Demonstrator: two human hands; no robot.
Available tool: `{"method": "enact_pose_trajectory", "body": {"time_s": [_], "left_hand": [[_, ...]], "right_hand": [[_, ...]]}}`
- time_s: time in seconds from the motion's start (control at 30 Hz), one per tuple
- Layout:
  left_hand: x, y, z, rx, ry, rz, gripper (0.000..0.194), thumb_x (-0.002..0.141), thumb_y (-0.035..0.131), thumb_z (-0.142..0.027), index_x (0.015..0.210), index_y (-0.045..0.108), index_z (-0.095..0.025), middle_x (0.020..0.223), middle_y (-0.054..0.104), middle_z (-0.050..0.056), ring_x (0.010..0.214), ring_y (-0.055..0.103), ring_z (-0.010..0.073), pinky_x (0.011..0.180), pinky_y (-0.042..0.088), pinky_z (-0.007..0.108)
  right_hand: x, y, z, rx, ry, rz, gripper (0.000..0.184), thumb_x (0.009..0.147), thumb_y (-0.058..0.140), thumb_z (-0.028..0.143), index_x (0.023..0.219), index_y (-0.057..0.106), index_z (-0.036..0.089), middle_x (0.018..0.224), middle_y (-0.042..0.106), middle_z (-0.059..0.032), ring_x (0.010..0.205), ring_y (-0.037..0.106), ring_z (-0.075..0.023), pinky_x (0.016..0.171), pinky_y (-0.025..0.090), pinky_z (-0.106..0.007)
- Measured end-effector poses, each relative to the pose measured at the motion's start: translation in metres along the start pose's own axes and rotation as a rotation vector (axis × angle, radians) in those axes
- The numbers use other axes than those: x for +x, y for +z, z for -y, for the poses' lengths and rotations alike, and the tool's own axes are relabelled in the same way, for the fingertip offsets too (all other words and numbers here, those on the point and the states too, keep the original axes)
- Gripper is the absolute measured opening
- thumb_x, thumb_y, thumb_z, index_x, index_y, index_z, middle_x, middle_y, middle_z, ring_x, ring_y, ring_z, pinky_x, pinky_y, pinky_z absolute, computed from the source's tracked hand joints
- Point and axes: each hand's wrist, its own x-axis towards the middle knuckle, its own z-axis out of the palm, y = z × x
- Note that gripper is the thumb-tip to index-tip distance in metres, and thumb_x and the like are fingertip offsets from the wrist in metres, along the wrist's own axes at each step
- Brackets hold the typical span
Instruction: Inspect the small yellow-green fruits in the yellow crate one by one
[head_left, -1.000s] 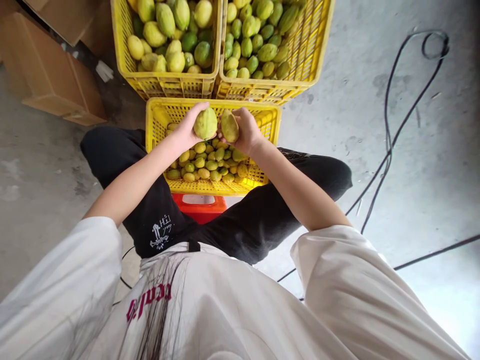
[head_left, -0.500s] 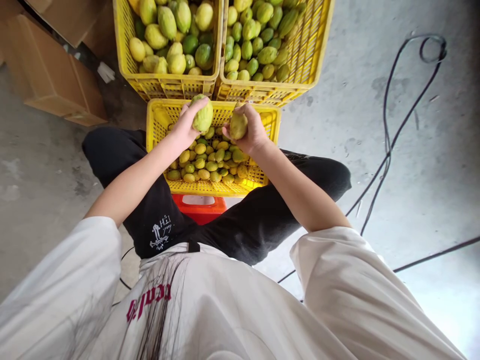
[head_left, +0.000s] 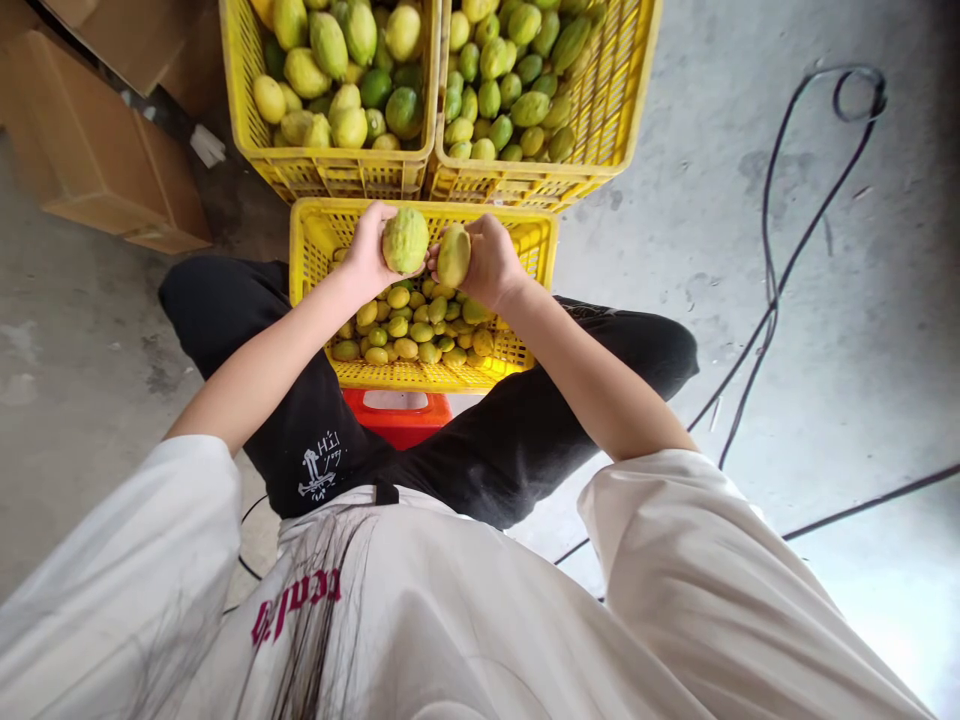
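Note:
My left hand [head_left: 367, 252] is wrapped around a large, ridged, yellow-green lemon [head_left: 406, 240]. Close beside it, my right hand [head_left: 491, 262] grips a smaller, more elongated lemon [head_left: 454, 256], its smooth side facing up. Both hands are over the near yellow crate [head_left: 537, 248], with their fingertips partly hidden behind the fruit. Many small yellow and green lemons [head_left: 422, 331] lie in the crate below, toward its near side.
Two more yellow crates, the left crate [head_left: 262, 158] and the right crate [head_left: 626, 120], stand beyond, holding larger lemons. An orange-red stool [head_left: 405, 425] shows between my knees. Cardboard boxes [head_left: 90, 150] are at the left; a black cable [head_left: 772, 290] lies on the floor at right.
Half a second ago my hands were farther apart; now they are close together again. Each lemon has been turned in its hand, and both remain held.

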Motion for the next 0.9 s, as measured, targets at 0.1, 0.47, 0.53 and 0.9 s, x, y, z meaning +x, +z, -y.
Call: {"method": "enact_pose_trajectory", "body": {"time_s": [0.1,0.47,0.53,0.9], "left_hand": [[0.005,-0.002,-0.002,-0.018,0.011,-0.001,0.029,0.113,0.036,-0.027,0.111,0.064,-0.017,0.100,0.065,0.007,0.128,0.076,0.0322,0.096,0.065,0.046],[0.017,-0.015,0.007,0.150,0.075,0.052,0.032,0.093,0.085,-0.046,0.104,0.065,-0.023,0.095,0.076,0.005,0.119,0.078,0.0284,0.096,0.061,0.037],[0.017,-0.016,0.008,0.171,0.063,0.064,0.031,0.094,0.085,-0.047,0.101,0.066,-0.023,0.091,0.076,0.004,0.122,0.077,0.0290,0.102,0.059,0.039],[0.008,-0.008,0.007,0.098,-0.038,0.000,0.018,0.102,0.070,-0.039,0.103,0.065,-0.022,0.098,0.076,0.007,0.123,0.076,0.0323,0.106,0.064,0.048]], "right_hand": [[0.002,0.000,0.000,0.003,-0.016,-0.034,0.028,0.109,0.057,0.053,0.097,0.056,0.027,0.082,0.067,-0.0033,0.100,0.076,-0.0255,0.088,0.069,-0.041],[0.028,-0.027,-0.010,-0.130,-0.157,-0.081,0.039,0.098,0.082,0.053,0.097,0.053,0.028,0.089,0.064,0.0012,0.077,0.069,-0.0177,0.060,0.064,-0.028],[0.026,-0.027,-0.007,-0.157,-0.157,-0.071,0.037,0.100,0.081,0.051,0.098,0.053,0.027,0.089,0.065,0.0016,0.071,0.065,-0.0154,0.057,0.059,-0.026],[0.011,-0.016,0.000,-0.206,-0.067,-0.114,0.043,0.105,0.072,0.064,0.093,0.052,0.027,0.077,0.059,0.0029,0.063,0.059,-0.0155,0.056,0.050,-0.027]]}}
